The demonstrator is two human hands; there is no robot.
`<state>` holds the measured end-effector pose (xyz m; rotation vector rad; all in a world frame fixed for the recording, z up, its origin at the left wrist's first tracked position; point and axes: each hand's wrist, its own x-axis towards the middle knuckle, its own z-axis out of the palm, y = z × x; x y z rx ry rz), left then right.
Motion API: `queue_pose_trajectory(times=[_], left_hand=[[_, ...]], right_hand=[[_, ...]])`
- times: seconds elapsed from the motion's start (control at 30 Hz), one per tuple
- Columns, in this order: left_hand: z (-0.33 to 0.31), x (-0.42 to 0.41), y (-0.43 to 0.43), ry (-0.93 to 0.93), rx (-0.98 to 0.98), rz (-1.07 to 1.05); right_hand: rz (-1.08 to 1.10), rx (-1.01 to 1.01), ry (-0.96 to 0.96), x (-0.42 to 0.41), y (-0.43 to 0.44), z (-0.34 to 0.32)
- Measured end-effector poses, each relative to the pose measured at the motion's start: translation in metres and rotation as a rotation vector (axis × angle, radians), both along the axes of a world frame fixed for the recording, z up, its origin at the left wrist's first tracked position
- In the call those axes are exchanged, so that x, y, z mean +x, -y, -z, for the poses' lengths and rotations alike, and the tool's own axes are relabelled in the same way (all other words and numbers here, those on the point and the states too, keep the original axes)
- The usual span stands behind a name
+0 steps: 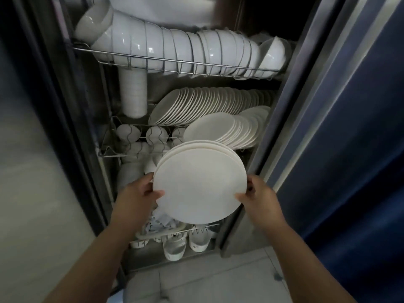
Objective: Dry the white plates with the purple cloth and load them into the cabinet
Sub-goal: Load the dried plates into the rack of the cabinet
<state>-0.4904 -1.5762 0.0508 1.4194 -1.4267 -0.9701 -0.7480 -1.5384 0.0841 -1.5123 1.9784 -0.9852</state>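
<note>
**A:** Where are the plates?

**B:** A stack of white plates [196,186] is held just in front of the racked plates [227,130] in the cabinet [96,95]. The left hand [140,193] and right hand [260,200] each have their grip closed on opposite rims.

**A:** Risk?

**B:** The stack looks fanned. Tilting it could slide one off or clip the racked plates.

**A:** Surroundings?

**B:** No surface shows. There are bowls [175,51] above the racked plates, tiled floor [218,278] below them and a blue door [349,138] to their right.

Left hand [137,193] and right hand [260,197] reach forward, grip plate stack [196,184] edges, thumbs on face.
</note>
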Motion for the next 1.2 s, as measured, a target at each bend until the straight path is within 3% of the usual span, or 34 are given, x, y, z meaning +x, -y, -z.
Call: queue_pose_trajectory(times=[0.27, 0.6, 1.2], left_hand=[[-0.003, -0.002, 0.141, -0.219, 0.049, 0.01], [0.005, -0.029, 0.257, -0.191, 0.128, 0.054], [0.034, -0.072, 0.297, 0.22, 0.19, 0.05]], right_hand=[[-0.015, -0.079, -0.032, 0.006, 0.13, -0.022], [-0.016, -0.126, -0.142, -0.008, 0.238, -0.035], [-0.09, -0.089, -0.416, -0.045, 0.313, -0.041]])
